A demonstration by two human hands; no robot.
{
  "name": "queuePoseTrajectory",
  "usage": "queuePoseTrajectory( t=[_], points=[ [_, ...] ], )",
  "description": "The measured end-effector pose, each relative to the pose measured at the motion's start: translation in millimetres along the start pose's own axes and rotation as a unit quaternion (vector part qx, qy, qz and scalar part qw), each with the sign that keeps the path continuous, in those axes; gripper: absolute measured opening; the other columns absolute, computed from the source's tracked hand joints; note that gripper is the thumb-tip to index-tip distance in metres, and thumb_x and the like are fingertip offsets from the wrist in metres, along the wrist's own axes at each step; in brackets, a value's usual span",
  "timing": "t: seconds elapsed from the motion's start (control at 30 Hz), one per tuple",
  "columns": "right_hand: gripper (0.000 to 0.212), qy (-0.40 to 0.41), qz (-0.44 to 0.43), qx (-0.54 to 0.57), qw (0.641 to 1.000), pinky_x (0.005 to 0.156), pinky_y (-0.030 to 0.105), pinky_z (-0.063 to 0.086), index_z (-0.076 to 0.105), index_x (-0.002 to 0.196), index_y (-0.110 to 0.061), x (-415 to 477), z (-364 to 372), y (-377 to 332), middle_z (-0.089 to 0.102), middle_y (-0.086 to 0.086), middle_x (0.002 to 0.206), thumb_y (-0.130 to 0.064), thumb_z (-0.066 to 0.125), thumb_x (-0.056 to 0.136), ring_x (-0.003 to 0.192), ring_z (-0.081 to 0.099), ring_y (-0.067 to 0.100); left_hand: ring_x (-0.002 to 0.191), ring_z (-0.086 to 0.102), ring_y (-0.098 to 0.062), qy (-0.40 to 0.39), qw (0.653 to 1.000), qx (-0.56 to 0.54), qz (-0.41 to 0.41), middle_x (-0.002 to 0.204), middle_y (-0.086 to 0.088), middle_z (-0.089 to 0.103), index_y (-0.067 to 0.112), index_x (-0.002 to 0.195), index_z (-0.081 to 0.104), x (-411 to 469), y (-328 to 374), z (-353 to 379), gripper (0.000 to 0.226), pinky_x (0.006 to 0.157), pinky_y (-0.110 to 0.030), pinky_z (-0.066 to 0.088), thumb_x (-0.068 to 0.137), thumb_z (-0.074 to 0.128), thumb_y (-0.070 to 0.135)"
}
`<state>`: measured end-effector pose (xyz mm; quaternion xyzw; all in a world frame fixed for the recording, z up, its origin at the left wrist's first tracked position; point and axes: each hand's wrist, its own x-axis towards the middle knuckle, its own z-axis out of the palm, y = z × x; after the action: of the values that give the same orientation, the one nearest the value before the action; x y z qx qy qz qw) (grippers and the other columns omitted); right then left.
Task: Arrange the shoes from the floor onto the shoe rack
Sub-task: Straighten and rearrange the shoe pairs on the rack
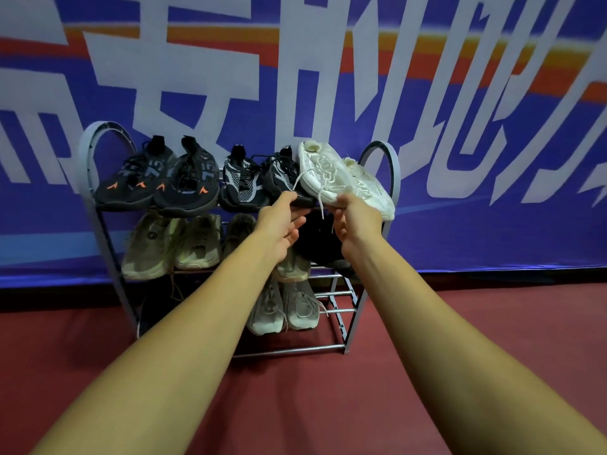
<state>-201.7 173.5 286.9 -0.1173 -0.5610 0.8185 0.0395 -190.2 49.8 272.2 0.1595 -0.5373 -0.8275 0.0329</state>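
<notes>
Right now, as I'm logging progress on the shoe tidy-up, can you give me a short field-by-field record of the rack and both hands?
rack: shoe rack, three shelves, standing on the red floor
top shelf: black-and-orange pair, black-grey pair, white pair
middle shelf: beige shoes at left; dark shoes partly hidden behind the hands
bottom shelf: pale grey pair
left hand: at the toe of the black-grey pair, grip unclear
right hand: holds the toe end of the white pair
</notes>
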Motion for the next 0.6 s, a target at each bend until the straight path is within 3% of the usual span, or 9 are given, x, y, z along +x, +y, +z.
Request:
queuePoseTrajectory(
  t=[0.3, 0.4, 0.5, 0.6],
  points=[
    [0.014, 0.037, -0.033, 0.006, 0.999, 0.033, 0.016, 0.025, 0.060, 0.077, -0.011, 5, -6, -2, 0.050, 0.001, 0.058, -0.016, 0.064, 0.088, 0.041, 0.035, 0.006, 0.068, 0.060, -0.009, -0.027, 0.999, 0.024, 0.028, 0.082, 0.002, 0.076, 0.018, 0.103, 0.062, 6, 0, 2, 0.017, 0.052, -0.020, 0.038, 0.094, 0.056, 0.031],
    [0.006, 0.028, -0.029, -0.007, 0.999, 0.033, 0.017, 0.025, 0.062, 0.084, -0.009, 6, -9, 0, 0.049, 0.002, 0.059, -0.014, 0.065, 0.086, 0.040, 0.034, 0.006, 0.070, 0.060, -0.009, -0.032, 0.998, 0.051, 0.033, 0.080, 0.002, 0.076, 0.018, 0.096, 0.064, 6, -1, -4, 0.014, 0.054, -0.021, 0.039, 0.094, 0.056, 0.029],
    [0.014, 0.018, -0.023, -0.001, 1.000, 0.033, 0.016, 0.025, 0.067, 0.096, -0.006, 5, -8, 0, 0.048, 0.001, 0.060, -0.015, 0.063, 0.086, 0.039, 0.032, 0.005, 0.069, 0.060, -0.009, -0.037, 0.997, 0.053, 0.044, 0.075, 0.003, 0.075, 0.017, 0.089, 0.065, 4, 1, -9, 0.015, 0.057, -0.022, 0.039, 0.095, 0.055, 0.026],
    [0.015, 0.027, -0.030, 0.000, 0.999, 0.033, 0.017, 0.027, 0.067, 0.096, -0.005, 2, -6, 4, 0.053, 0.006, 0.067, -0.015, 0.062, 0.085, 0.039, 0.034, 0.005, 0.068, 0.059, -0.008, -0.042, 0.997, 0.039, 0.042, 0.074, 0.004, 0.075, 0.017, 0.090, 0.064, 3, 0, -10, 0.013, 0.057, -0.022, 0.038, 0.096, 0.056, 0.026]
  ],
)
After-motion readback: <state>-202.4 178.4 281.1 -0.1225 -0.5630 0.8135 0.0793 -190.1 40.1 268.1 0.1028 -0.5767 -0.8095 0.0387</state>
